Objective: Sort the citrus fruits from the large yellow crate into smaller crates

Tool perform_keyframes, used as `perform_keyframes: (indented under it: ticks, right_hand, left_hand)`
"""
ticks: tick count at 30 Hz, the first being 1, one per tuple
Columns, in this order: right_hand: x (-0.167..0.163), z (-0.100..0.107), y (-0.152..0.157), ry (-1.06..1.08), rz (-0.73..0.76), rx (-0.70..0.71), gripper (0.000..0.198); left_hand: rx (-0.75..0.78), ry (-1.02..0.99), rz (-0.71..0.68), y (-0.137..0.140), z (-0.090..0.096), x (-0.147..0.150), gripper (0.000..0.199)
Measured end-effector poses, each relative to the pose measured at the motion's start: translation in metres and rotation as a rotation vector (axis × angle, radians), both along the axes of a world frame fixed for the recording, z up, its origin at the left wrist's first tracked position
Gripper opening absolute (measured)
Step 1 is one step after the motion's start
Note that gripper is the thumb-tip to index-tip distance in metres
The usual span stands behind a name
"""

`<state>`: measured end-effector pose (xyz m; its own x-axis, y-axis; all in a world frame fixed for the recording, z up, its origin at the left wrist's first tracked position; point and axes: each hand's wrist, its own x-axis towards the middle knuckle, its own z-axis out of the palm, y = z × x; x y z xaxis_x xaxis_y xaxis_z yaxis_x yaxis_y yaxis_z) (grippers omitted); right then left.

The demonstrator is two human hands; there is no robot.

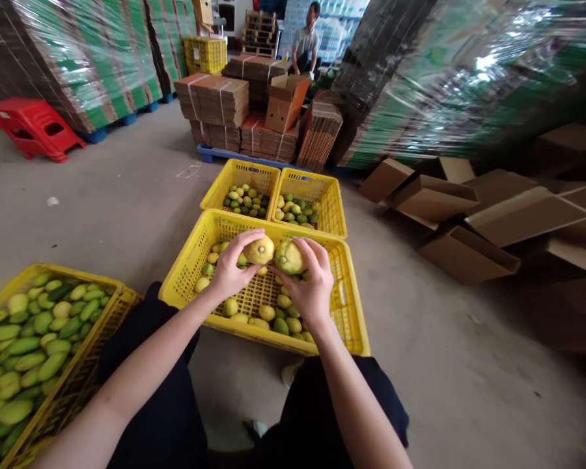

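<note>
My left hand (232,266) is closed round a yellow lemon (260,250), its tip facing me. Right beside it, my right hand (311,277) grips a yellow-green lemon (289,257) between thumb and fingers. Both are held up over a large yellow plastic crate (180,264), whose slatted floor shows between scattered lemons. Inside that crate, a cluster of yellow and green lemons (283,319) lies at the near right, and more lie at the left side, partly hidden behind my left hand.
Two smaller yellow crates (342,202) with lemons adjoin the far side. At left stands a crate (120,286) full of green-yellow fruit. Flattened cartons (215,101) are stacked on a blue pallet ahead; open cardboard boxes (434,198) lie right. A red stool (32,124) and a seated person (306,45) are farther off.
</note>
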<state>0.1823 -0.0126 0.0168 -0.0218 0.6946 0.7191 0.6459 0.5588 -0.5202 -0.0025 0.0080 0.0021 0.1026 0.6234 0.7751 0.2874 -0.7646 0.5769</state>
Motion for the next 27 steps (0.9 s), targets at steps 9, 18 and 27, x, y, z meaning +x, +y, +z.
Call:
perform_keyframes:
  ticks: [9,18,27]
  right_hand:
    - [-0.001,0.0,-0.001,-0.036,-0.008,0.046,0.06]
    - [0.0,-0.001,0.001,0.019,0.036,0.001,0.052]
    - [0.003,0.021,-0.001,0.568,0.134,-0.808,0.05]
  left_hand:
    - [0.164,0.104,0.044,-0.002,0.004,-0.001,0.058]
    - [0.14,0.14,0.031,-0.002,0.001,-0.002,0.058]
    - [-0.907,-0.281,-0.174,-0.006,0.009,0.003,0.063]
